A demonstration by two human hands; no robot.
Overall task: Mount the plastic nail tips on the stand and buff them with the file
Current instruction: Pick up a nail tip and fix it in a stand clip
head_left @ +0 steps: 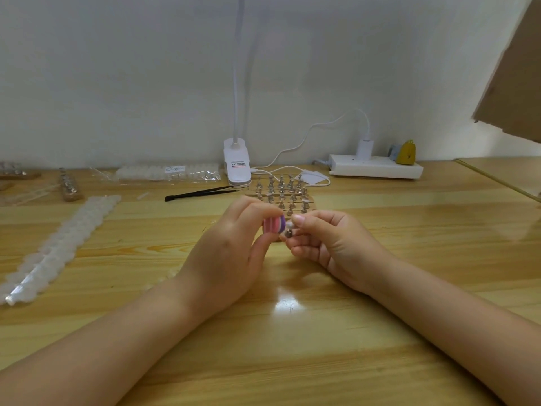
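My left hand (pixel 231 250) grips a small pink, white and purple file block (pixel 274 224) between thumb and fingers. Its purple end touches a pale plastic nail tip (pixel 289 225) sitting on a small metal peg (pixel 288 233). My right hand (pixel 328 244) pinches that peg, thumb over the tip. Both hands hover over the wooden table, just in front of the wooden stand (pixel 282 193) with several metal pegs. A long strip of clear nail tips (pixel 63 244) lies at the left.
Black tweezers (pixel 202 192) lie left of the stand. A white clip lamp (pixel 237 165), its cable and a white power strip (pixel 376 169) stand by the wall. Bagged nail tips (pixel 168 172) and other peg stands (pixel 69 186) lie at the back left. Cardboard (pixel 515 77) overhangs at right.
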